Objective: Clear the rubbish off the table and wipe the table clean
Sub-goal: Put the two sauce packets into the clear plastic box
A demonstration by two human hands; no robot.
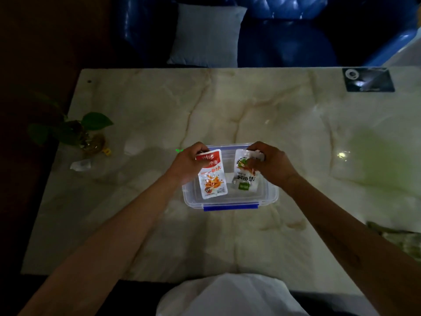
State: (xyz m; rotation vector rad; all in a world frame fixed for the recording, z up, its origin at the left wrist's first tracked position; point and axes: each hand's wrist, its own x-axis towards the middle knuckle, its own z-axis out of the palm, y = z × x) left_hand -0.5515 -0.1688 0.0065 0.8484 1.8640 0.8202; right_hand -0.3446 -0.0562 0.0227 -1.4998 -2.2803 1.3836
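Box (230, 201) at centre of table (250, 106). Two packets held above box: one (211, 176) left, in left hand (188, 163); other (245, 172) right, in right hand (271, 163). Plant (88, 135) at left edge, wrapper (80, 164) just nearer. Pad (368, 79) far right. Cushion (207, 35) beyond far edge.

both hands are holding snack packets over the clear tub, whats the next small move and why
Probably let go of both. The left hand pinches the red packet and the right hand the white packet, both hanging over the open plastic box, so loosening the fingers should drop them in.
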